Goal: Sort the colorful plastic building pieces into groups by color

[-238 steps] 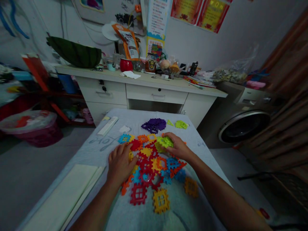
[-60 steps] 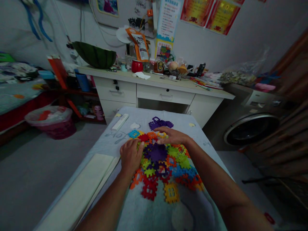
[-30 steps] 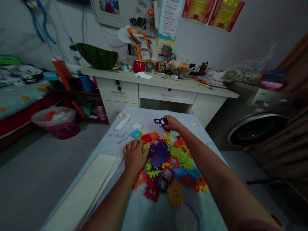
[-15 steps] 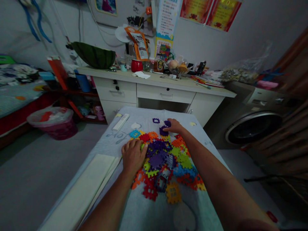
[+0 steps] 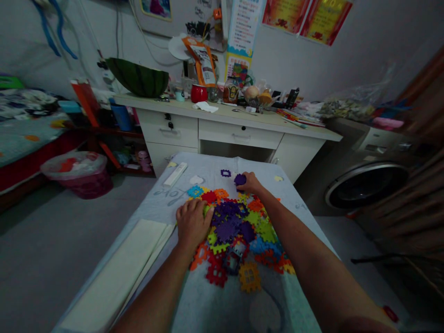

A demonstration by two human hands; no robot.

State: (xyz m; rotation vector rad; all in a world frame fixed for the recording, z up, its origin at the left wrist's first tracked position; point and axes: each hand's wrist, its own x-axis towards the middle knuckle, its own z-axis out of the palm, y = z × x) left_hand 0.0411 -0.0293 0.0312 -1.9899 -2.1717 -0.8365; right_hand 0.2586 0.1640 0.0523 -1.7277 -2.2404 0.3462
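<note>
Over printed cloth [image 5: 197,305] | right grip [image 5: 252,183] pinching toothed purple piece [image 5: 239,180] | left grip [image 5: 193,221] spread

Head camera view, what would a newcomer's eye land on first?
First, the bright heap of toothed pieces in the middle of the cloth-covered table. Beyond it, the right hand grips a purple piece; the left hand lies at the heap's left edge. Behind, a cut watermelon sits left on the white desk.
</note>
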